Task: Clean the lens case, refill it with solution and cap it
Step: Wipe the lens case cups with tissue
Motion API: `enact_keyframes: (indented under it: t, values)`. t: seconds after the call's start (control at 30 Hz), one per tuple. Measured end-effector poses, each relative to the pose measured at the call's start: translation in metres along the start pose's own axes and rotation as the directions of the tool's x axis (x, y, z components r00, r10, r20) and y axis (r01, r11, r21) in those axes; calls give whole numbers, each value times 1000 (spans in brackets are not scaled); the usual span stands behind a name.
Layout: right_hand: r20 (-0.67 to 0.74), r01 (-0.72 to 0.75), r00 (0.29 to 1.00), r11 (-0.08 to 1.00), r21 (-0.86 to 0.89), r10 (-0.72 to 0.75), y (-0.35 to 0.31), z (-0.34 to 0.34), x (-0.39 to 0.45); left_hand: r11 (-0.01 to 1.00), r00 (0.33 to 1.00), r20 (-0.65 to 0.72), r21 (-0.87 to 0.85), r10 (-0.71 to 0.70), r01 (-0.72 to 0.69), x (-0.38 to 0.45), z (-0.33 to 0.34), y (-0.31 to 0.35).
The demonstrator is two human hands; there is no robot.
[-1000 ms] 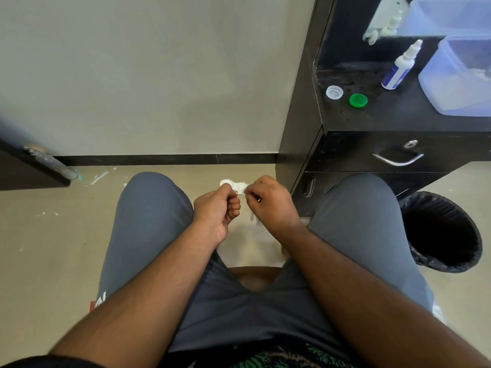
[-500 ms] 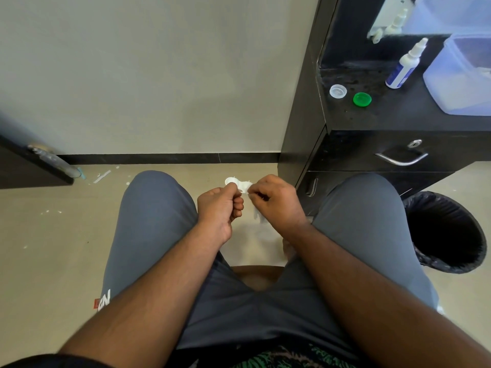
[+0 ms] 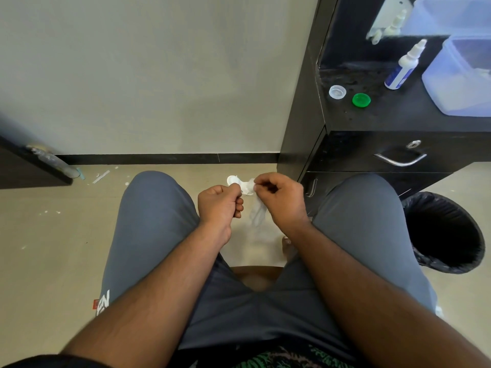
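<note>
In the head view, the small white plastic lens case [image 3: 237, 183] sits between the knees of a seated person in grey trousers, held above the beige floor. Only its uncapped left well shows clearly as a round cup; the rest is covered by the crumpled white tissue [image 3: 256, 211], whose loose end hangs down beneath the hands. The left hand [image 3: 219, 205] is closed on the case's left end, pinched between thumb and fingers. The right hand [image 3: 279, 199] is closed on the tissue, pressing it against the case's right part; the fingertips there are hidden.

To the right stands a black cabinet [image 3: 372, 123] with a drawer handle. On its top lie a clear round cap [image 3: 337, 91] and a green round cap [image 3: 361, 99], close together but apart. Further back stand a white squeeze bottle with a blue label [image 3: 403, 69] and a translucent plastic box [image 3: 462, 75]. A black-lined waste bin [image 3: 446, 232] stands on the floor beside the right knee.

The case's long axis runs roughly left to right between the hands, its open well facing up towards the camera.
</note>
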State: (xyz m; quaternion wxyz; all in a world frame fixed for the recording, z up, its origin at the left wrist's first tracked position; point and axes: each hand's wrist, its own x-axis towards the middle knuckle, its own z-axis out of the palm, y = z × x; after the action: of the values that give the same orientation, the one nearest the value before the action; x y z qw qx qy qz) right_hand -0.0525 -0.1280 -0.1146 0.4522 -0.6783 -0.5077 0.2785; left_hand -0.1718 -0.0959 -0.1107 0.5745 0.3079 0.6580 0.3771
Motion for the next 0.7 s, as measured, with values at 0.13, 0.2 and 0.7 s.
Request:
enact_keyframes:
  t: [0.13,0.2,0.7]
  values:
    - [2,-2,1000,997,72,2,-3,-5,3,999,1000,4,29,25,-25,-1,0,-1]
    - [36,64,997,997,52,-66,-5,-4,2,999,1000,16,33,21,-21,-1,0,0]
    - [176,262,957,945,-196,-229,5,-4,6,977,979,121,-114,-166,180,3,-6,11]
